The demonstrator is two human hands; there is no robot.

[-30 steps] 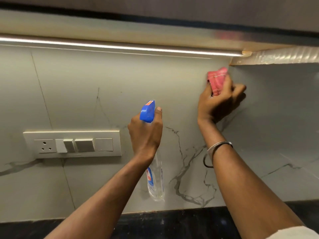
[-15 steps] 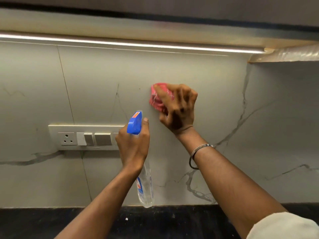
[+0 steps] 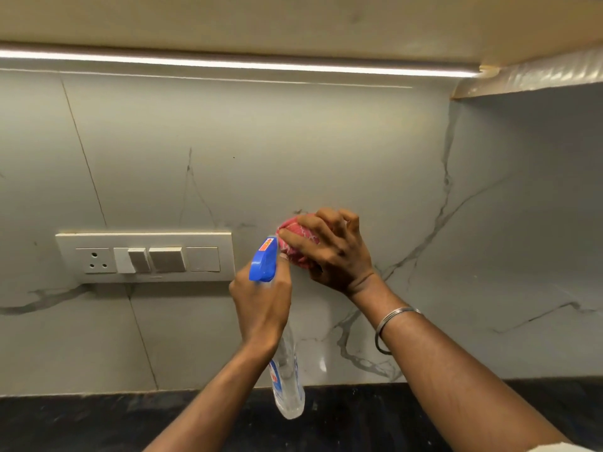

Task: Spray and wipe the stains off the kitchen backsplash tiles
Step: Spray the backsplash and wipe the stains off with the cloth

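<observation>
While the right hand (image 3: 332, 252) squeezes the red cloth (image 3: 295, 244) on the tiles (image 3: 293, 141), the left hand (image 3: 261, 305) grips the spray bottle (image 3: 265, 261) at seven o'clock.

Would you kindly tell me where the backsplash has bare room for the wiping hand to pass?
Bare tile runs wide between the light strip and the switch panel, and right of the right hand toward the corner. Crowded just right of the panel, where the spray bottle in the left hand nearly meets the red cloth.
</observation>
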